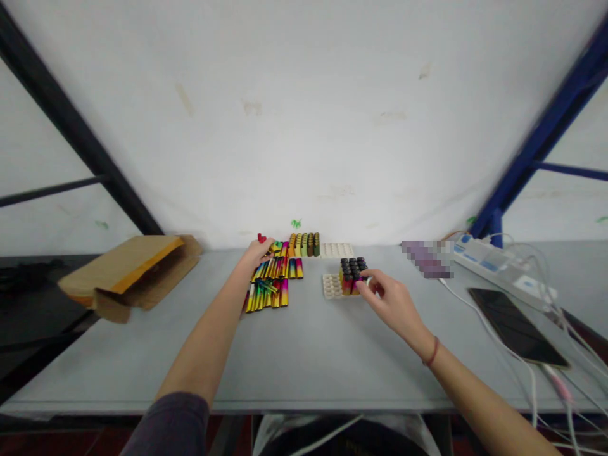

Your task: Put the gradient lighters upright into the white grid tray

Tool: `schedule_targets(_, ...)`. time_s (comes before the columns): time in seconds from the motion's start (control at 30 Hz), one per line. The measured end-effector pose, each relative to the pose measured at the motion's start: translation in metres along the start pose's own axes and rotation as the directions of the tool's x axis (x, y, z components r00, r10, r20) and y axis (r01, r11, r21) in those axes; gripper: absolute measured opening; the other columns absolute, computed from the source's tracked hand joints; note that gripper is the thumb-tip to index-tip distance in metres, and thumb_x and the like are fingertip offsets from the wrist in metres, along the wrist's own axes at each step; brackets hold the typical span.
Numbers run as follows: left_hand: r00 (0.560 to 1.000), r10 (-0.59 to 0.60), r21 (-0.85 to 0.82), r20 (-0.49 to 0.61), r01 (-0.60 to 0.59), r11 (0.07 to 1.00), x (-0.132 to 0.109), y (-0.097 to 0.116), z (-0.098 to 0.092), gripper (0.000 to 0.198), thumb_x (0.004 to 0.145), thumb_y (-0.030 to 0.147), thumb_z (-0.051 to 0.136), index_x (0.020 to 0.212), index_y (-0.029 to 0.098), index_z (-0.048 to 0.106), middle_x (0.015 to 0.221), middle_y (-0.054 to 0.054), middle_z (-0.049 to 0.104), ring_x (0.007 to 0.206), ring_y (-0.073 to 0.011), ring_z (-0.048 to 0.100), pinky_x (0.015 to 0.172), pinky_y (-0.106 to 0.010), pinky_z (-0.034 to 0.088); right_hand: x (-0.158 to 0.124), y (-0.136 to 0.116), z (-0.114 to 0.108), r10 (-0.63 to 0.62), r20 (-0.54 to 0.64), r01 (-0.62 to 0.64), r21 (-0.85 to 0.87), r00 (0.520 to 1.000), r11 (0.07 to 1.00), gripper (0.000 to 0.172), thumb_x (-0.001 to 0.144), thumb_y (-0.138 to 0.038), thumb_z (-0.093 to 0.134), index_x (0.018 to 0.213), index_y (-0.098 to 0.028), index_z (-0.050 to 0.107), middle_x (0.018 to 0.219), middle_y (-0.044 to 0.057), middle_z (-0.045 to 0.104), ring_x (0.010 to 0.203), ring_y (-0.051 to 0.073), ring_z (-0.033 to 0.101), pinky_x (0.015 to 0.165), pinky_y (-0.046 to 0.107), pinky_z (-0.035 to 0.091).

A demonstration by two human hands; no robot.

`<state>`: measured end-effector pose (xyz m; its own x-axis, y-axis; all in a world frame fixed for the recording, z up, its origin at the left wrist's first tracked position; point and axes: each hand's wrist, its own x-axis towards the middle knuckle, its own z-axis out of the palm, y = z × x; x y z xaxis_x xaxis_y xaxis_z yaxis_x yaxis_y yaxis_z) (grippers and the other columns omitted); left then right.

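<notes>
My left hand [256, 253] reaches over a loose heap of rainbow-foil metallic tubes [270, 285] lying side by side on the grey table [304, 361]. A small red piece [261, 238] shows at its fingertips and seems pinched there. My right hand [382, 294] has its fingers against a block of upright black-capped tubes [353, 272], which stands on a white moulded tray [332, 286]. The hand hides the block's front right corner. Whether it grips a tube, I cannot tell. At the back stands a row of tubes with dark tops [304, 244], beside a second white tray [337, 251].
A brown cardboard envelope [133, 275] lies at the table's left. On the right are a power strip [494, 259], a dark phone [517, 326] and white cables. A pixelated purple patch [427, 259] hides something. A white wall and dark and blue frame posts stand behind.
</notes>
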<state>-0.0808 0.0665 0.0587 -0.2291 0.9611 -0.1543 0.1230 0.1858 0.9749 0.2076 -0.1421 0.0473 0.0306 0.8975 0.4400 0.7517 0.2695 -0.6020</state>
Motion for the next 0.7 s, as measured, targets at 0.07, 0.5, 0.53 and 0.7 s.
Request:
schedule_targets(0.07,1.000,0.008,0.129,0.003,-0.008,0.992,0.010,0.002,0.007,0.024,0.068,0.028,0.076,0.082,0.016,0.060,0.062,0.000,0.061,0.061,-0.0153,0.061,0.058,-0.024,0.051,-0.001,0.021,-0.003,0.092,-0.020,-0.091,0.032,0.996,0.995,0.038,0.091,-0.047,0.048,0.100,-0.016,0.067,0.059,-0.001,0.059,0.054,0.015,0.055,0.057,0.026,0.039)
schedule_targets(0.5,0.973,0.221,0.945,0.072,-0.137,0.295,0.045,0.002,0.017,0.041,0.090,0.047,0.044,0.108,0.015,0.063,0.113,-0.020,0.069,0.106,-0.0333,0.065,0.076,-0.034,0.048,0.001,0.072,0.007,0.308,0.109,-0.315,0.055,0.945,0.948,0.042,0.084,-0.050,0.043,0.085,-0.016,0.067,0.061,0.003,0.062,0.058,0.018,0.057,0.059,0.029,0.041)
schedule_targets(0.53,0.969,0.238,0.949,0.060,-0.129,0.287,0.045,0.001,0.016,0.040,0.090,0.045,0.045,0.111,0.015,0.062,0.114,-0.020,0.068,0.106,-0.0341,0.064,0.076,-0.035,0.049,0.002,0.073,0.008,0.303,0.136,-0.310,0.035,0.943,0.950,0.041,0.084,-0.048,0.042,0.088,-0.016,0.067,0.063,0.003,0.063,0.060,0.019,0.058,0.060,0.029,0.041)
schedule_targets(0.7,0.955,0.290,0.948,0.061,-0.147,0.284,0.048,-0.013,0.006,0.040,0.090,0.042,0.045,0.112,0.012,0.061,0.110,-0.023,0.068,0.103,-0.0341,0.064,0.079,-0.037,0.048,0.010,0.083,0.015,0.250,0.215,-0.234,-0.097,0.944,0.967,0.037,0.081,-0.024,0.039,0.109,-0.012,0.061,0.082,0.007,0.068,0.072,0.020,0.062,0.072,0.033,0.046)
